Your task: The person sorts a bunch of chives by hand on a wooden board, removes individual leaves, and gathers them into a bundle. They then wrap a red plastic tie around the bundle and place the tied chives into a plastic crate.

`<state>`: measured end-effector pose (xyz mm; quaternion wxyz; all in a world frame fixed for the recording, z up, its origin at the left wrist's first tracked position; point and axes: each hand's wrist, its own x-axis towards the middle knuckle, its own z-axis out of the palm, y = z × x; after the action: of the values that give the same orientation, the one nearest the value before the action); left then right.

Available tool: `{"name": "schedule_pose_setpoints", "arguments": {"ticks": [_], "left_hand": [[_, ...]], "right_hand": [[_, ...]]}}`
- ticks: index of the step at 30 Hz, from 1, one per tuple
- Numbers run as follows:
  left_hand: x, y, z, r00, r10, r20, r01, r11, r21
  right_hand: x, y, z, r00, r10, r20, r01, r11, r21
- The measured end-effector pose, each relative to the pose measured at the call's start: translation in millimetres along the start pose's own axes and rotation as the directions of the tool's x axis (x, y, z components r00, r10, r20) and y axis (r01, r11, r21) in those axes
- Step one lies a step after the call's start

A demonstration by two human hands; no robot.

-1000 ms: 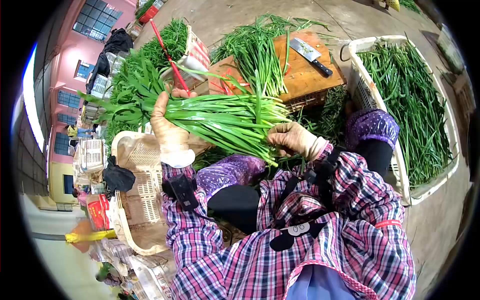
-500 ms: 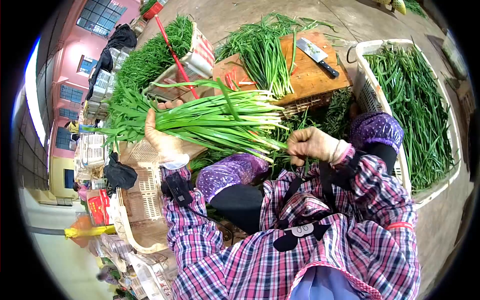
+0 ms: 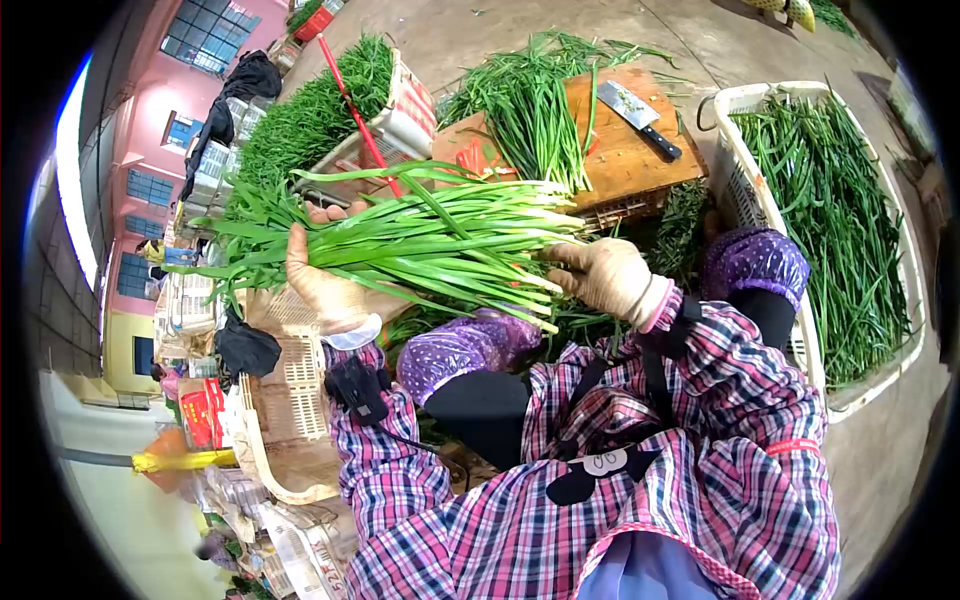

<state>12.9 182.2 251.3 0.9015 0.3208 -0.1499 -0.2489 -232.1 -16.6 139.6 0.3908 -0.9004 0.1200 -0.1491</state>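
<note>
A large bunch of long green leafy stalks (image 3: pixel 430 235) lies across my left hand (image 3: pixel 325 285), which is wrapped round its leafy end with the thumb on top. The pale stem ends point right. My right hand (image 3: pixel 610 280) is at those stem ends, fingers bent against the lower stalks; its fingertips are partly hidden. Beyond the bunch, more stalks (image 3: pixel 545 130) rest on a wooden board (image 3: pixel 640 165), beside a cleaver (image 3: pixel 635 115) with a black handle.
A white crate (image 3: pixel 765 200) full of greens stands at the right. Another crate of greens (image 3: pixel 400 100) is at the upper left, with a red pole (image 3: pixel 350 110) across it. An upright beige crate (image 3: pixel 290 400) stands left of my knees (image 3: pixel 460 350).
My right hand has moved left and up onto the stem ends, its fingers less tightly closed. My left hand still holds the bunch in nearly the same place.
</note>
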Motion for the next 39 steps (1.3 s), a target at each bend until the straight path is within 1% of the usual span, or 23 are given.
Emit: {"name": "schedule_pose_setpoints", "arguments": {"ticks": [3,6,7,10,13,14,15,17,18,19,20,23,24,25,26,27,28,29,30,33,34,37,39], "left_hand": [[0,2,0,0.997,-0.003,0.072,0.003,1.0,-0.007],[-2,1,0,0.999,-0.023,0.036,0.023,1.0,-0.003],[-2,2,-1,0.999,-0.023,0.036,0.023,1.0,0.0],[-2,2,-8,0.999,0.037,-0.04,-0.035,0.998,0.051],[1,10,-25,0.998,-0.028,-0.061,0.027,0.999,-0.02],[0,8,-25,0.987,0.049,-0.151,-0.033,0.994,0.105],[2,9,-31,0.987,0.049,-0.152,-0.033,0.994,0.103],[5,13,-46,0.986,0.083,-0.141,-0.069,0.992,0.102],[-14,2,-11,0.971,0.1,-0.217,-0.076,0.99,0.116],[-11,4,-19,0.97,0.101,-0.219,-0.076,0.99,0.117],[-6,5,-25,0.955,0.138,-0.263,-0.104,0.985,0.139],[-4,2,-31,0.948,0.161,-0.275,-0.105,0.973,0.206],[-9,-4,-22,0.936,0.185,-0.298,-0.12,0.967,0.224],[-11,-6,-17,0.924,0.21,-0.321,-0.133,0.96,0.244],[-9,-6,-22,0.937,0.189,-0.292,-0.137,0.972,0.19],[-8,-5,-22,0.938,0.192,-0.29,-0.139,0.972,0.192],[-9,-4,-22,0.922,0.208,-0.325,-0.144,0.967,0.209],[-9,-3,-24,0.906,0.224,-0.36,-0.148,0.963,0.227],[-6,3,-31,0.94,0.173,-0.295,-0.133,0.98,0.15],[-16,8,-32,0.959,0.147,-0.243,-0.126,0.987,0.101],[-16,9,-32,0.927,0.193,-0.323,-0.168,0.98,0.103],[-24,4,-18,0.916,0.163,-0.366,-0.16,0.986,0.038],[-27,-2,-15,0.914,0.19,-0.357,-0.181,0.982,0.059]], "right_hand": [[4,-6,8,0.999,0.044,-0.004,-0.042,0.979,0.202],[11,-6,21,0.994,0.048,0.096,-0.087,0.881,0.465],[10,-4,22,0.994,0.047,0.095,-0.086,0.879,0.468],[3,3,13,0.941,0.046,0.335,-0.305,0.54,0.784],[-13,23,-7,0.877,0.007,0.481,-0.413,0.522,0.746],[-19,28,-12,0.879,0.029,0.476,-0.405,0.573,0.712],[-25,33,-18,0.851,0.067,0.521,-0.461,0.572,0.679],[-35,50,-21,0.839,0.155,0.522,-0.454,0.728,0.513],[-40,54,-28,0.885,0.127,0.448,-0.256,0.937,0.24],[-43,57,-34,0.92,0.066,0.386,-0.036,0.996,-0.084],[-39,59,-36,0.843,0.187,0.505,0.033,0.918,-0.394],[-41,41,-30,0.826,0.228,0.515,0.001,0.914,-0.406],[-41,34,-24,0.9,0.1,0.423,-0.032,0.986,-0.165],[-40,21,-15,0.937,0.103,0.333,-0.146,0.984,0.107],[-38,11,-3,0.916,0.167,0.364,-0.346,0.786,0.512],[-35,2,7,0.885,0.204,0.419,-0.466,0.398,0.79],[-32,-5,10,0.886,0.201,0.417,-0.463,0.399,0.792],[-29,-12,10,0.882,0.3,0.364,-0.433,0.208,0.877],[-28,-16,10,0.856,0.4,0.326,-0.363,0.018,0.932],[-28,-18,9,0.865,0.463,0.193,-0.236,0.035,0.971],[-28,-18,7,0.86,0.481,0.169,-0.217,0.045,0.975],[-34,-24,-1,0.88,0.408,0.241,-0.266,0.003,0.964],[-32,-32,2,0.887,0.31,0.343,-0.328,-0.1,0.939]]}}
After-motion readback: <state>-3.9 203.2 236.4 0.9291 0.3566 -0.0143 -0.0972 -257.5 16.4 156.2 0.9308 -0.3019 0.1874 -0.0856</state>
